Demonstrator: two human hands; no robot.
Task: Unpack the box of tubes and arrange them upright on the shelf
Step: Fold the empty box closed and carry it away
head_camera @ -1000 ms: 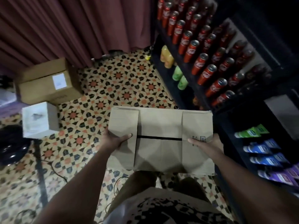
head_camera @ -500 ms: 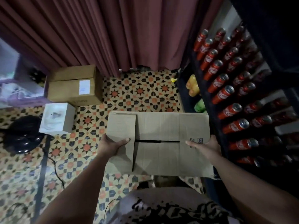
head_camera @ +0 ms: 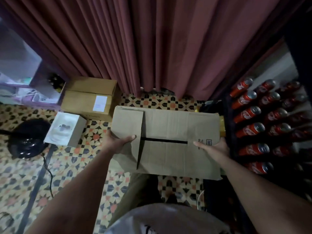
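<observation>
You carry the box (head_camera: 166, 142) level between both hands: your left hand (head_camera: 118, 142) grips its left edge, thumb curled on top, and your right hand (head_camera: 211, 147) clasps the right edge. Its flaps are closed, probably so nothing spills. The shelf (head_camera: 263, 125) of cans lies just beyond your right hand.

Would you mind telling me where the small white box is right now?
In the head view, the small white box sits on the patterned floor at left, just in front of the labelled cardboard carton and beside a black round object.
</observation>
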